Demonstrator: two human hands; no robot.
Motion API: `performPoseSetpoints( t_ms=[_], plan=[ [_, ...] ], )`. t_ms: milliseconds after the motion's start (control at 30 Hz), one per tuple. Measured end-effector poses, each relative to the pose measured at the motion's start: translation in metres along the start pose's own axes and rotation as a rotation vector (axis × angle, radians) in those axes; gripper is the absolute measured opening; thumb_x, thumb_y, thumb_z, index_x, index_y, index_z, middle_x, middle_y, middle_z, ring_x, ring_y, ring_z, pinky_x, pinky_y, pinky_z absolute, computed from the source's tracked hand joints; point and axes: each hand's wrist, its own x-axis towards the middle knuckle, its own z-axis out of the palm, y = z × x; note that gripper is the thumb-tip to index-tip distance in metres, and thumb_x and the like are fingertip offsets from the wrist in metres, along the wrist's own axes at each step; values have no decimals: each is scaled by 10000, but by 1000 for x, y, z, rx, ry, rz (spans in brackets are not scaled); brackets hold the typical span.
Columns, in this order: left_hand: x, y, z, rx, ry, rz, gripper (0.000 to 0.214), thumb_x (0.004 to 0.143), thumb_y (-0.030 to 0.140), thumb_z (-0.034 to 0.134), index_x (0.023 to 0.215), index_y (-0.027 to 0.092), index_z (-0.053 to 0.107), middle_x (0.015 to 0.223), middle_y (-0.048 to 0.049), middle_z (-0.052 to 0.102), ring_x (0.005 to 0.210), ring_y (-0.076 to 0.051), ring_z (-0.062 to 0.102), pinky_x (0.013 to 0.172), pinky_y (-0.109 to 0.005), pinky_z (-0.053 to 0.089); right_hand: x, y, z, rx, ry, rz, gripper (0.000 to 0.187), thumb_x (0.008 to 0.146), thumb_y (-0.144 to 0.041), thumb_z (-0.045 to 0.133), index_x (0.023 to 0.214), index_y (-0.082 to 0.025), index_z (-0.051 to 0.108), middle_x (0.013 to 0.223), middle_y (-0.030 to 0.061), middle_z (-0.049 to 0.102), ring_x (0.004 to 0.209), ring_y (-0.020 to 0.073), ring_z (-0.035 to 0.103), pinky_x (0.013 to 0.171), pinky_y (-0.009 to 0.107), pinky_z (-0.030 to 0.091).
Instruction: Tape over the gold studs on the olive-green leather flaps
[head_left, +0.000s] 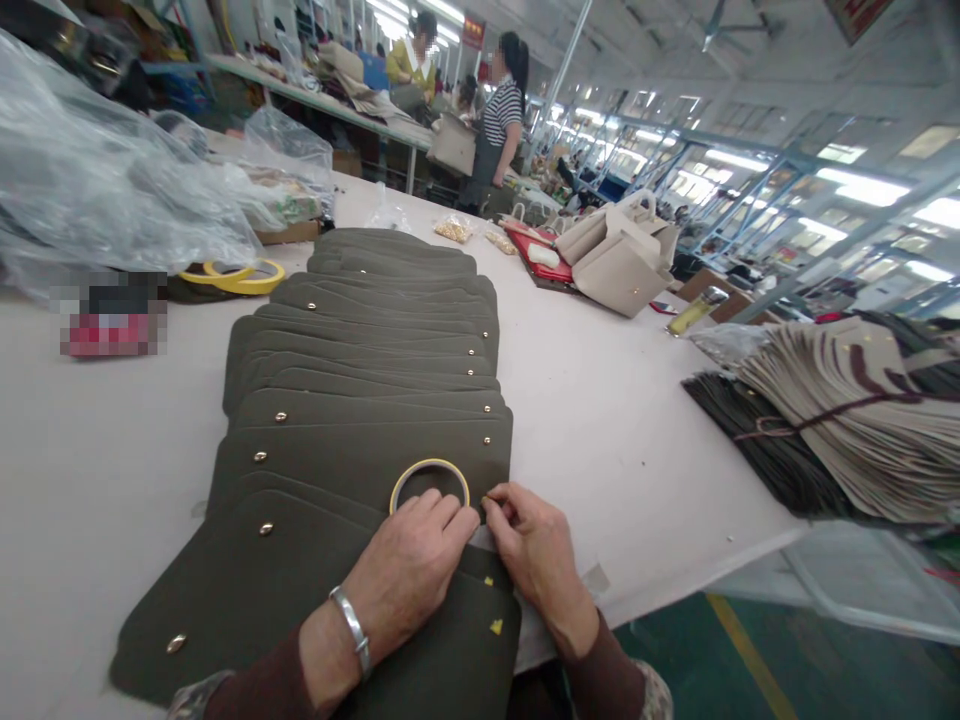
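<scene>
My left hand [412,555], with a silver bangle at its wrist, is closed around the lower edge of a roll of yellow tape [430,463]. Close beside it, the thumb and forefinger of my right hand [534,540] are pinched together at a small yellow bit of tape [485,499]. Both hands are over overlapping dark olive bag panels [352,440], which have rounded corners and gold-coloured studs. Two yellow tape pieces [496,627] stick to the nearest panel's right side.
More yellow tape rolls [247,276] lie at the back left beside clear plastic sheeting [112,170]. Beige handbags [619,255] and a bottle [696,311] stand at the back right. Tied stacks of panels [862,420] sit on the right. Two people stand by a farther table.
</scene>
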Motion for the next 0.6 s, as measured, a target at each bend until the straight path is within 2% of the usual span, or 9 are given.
performPoseSetpoints(
  t_ms=[100,200,300,367,467,600],
  plan=[
    [-1,-1,-4,-22,150,47,175,918,95,429,854,193,559,746,-28,584,674,-214,537,587,-338,476,4,-7,-4,-72,-64,17,107,851,-207,609,762,-214,668,630,-22,628,570,130,565,583,229,364],
    [-4,-6,-12,-94,330,110,189,960,126,396,1014,171,572,826,-40,658,724,-185,608,643,-300,522,7,-11,-10,-130,-173,6,135,809,-190,635,675,-205,647,566,-26,604,526,127,539,535,236,321],
    [-6,-11,-16,-150,434,144,254,973,139,426,1203,146,533,966,-50,715,827,-144,671,751,-234,541,7,-11,-17,23,-256,8,132,790,-167,638,665,-201,662,571,-25,627,524,123,556,521,225,343],
    [-7,-13,-17,-152,434,134,345,981,167,437,1323,130,466,1017,-58,729,840,-128,692,762,-205,543,5,-11,-22,212,-180,-29,100,824,-175,622,762,-197,698,669,-7,677,586,127,596,570,219,414],
    [-8,-13,-16,-127,414,99,423,1002,235,413,1407,118,373,989,-63,743,766,-127,706,684,-199,550,2,-16,-29,409,2,-212,133,866,-169,595,952,-182,695,864,43,711,740,150,639,704,246,493],
    [-8,-9,-16,-90,390,50,400,1009,271,397,1386,139,366,994,-72,747,762,-143,717,667,-218,557,0,-26,-31,381,30,-454,205,895,-111,545,1037,-197,666,976,74,701,890,174,643,806,286,520]
  ],
)
